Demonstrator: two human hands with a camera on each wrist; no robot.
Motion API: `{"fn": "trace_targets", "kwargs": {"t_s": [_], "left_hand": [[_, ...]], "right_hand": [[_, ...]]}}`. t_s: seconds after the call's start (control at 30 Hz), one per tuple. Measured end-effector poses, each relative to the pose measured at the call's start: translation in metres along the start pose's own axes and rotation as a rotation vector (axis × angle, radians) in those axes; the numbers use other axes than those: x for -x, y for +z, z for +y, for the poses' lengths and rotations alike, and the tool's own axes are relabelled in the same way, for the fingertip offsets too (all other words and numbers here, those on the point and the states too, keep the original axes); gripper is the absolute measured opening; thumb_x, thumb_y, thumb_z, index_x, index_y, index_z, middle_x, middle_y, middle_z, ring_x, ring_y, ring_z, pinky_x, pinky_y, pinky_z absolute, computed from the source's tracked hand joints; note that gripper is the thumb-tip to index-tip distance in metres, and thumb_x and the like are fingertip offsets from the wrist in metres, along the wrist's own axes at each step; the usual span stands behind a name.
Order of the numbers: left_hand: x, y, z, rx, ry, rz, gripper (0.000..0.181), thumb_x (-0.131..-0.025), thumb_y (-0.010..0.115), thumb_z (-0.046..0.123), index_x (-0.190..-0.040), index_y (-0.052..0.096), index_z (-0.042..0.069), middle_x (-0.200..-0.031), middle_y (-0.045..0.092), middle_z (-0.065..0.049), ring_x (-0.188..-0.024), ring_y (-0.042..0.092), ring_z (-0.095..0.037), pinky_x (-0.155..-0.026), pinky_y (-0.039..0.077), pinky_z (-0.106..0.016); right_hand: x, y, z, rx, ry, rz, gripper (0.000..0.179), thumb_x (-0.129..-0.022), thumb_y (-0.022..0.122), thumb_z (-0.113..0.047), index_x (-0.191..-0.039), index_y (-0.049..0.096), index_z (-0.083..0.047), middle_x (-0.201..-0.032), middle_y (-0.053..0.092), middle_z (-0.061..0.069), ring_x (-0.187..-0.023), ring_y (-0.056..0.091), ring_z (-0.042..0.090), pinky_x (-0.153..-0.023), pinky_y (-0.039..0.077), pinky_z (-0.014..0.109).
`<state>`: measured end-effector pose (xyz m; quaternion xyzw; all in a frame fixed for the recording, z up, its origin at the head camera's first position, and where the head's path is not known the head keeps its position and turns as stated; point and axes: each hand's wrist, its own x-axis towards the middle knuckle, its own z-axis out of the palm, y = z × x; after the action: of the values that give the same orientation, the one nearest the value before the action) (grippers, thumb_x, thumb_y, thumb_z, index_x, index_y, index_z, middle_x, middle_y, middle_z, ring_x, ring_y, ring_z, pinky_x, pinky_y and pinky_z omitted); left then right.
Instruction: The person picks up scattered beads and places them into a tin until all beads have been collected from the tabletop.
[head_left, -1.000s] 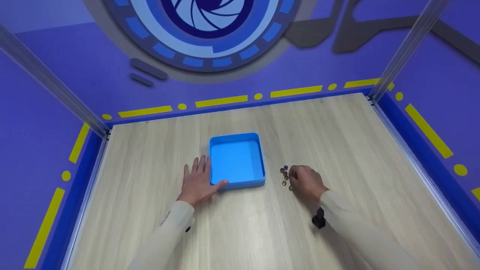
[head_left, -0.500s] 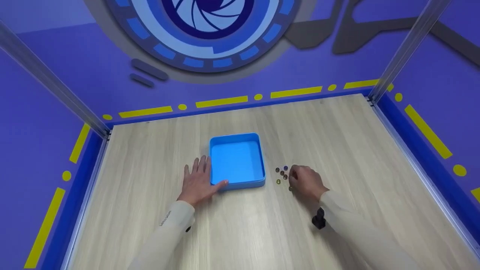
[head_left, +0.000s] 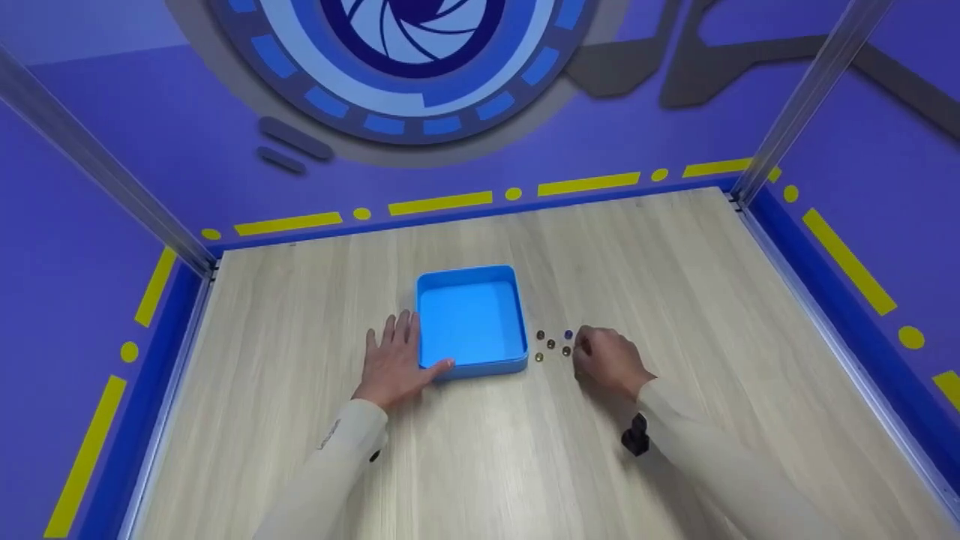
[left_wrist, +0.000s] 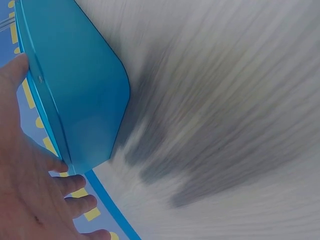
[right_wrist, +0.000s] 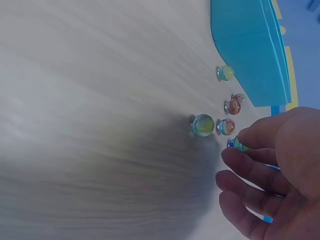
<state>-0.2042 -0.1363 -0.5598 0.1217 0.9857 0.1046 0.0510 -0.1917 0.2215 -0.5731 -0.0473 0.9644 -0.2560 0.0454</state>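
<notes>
A square blue tray [head_left: 471, 322] stands on the wooden table. My left hand [head_left: 394, 367] lies at its front left corner, straight fingers spread along the left side and thumb on the front rim. In the left wrist view the thumb [left_wrist: 17, 70] rests at the rim. To the tray's right, several small glass marbles [head_left: 550, 344] lie scattered. My right hand [head_left: 611, 360] is just beside them, fingers loosely bent. In the right wrist view a blue-green marble [right_wrist: 241, 144] shows through the gap between thumb and index finger, and a yellowish marble [right_wrist: 203, 125] lies closest.
The light wooden tabletop [head_left: 480, 457] is bounded by a blue back wall [head_left: 465, 172] and side walls with metal corner posts. A yellow-tinted marble [right_wrist: 227, 73] lies near the tray's right side.
Several marbles have rolled left from beside my right hand toward the tray, spreading apart. Both hands stay almost where they were.
</notes>
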Motion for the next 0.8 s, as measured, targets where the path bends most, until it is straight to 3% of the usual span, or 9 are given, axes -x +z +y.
{"fn": "trace_targets", "kwargs": {"t_s": [0.8], "left_hand": [[0.001,-0.001,0.001,0.019,-0.004,0.017,0.106,-0.08,0.05,0.077,-0.155,0.02,0.008,-0.161,0.021,-0.016,-0.149,0.017,-0.038,-0.116,0.011,-0.065]], "right_hand": [[0.0,-0.012,-0.027,-0.009,-0.047,0.014,0.008,-0.088,0.061,-0.009,-0.094,0.067,-0.008,-0.084,0.066,0.003,-0.074,0.059,0.015,-0.067,0.05,0.035]]}}
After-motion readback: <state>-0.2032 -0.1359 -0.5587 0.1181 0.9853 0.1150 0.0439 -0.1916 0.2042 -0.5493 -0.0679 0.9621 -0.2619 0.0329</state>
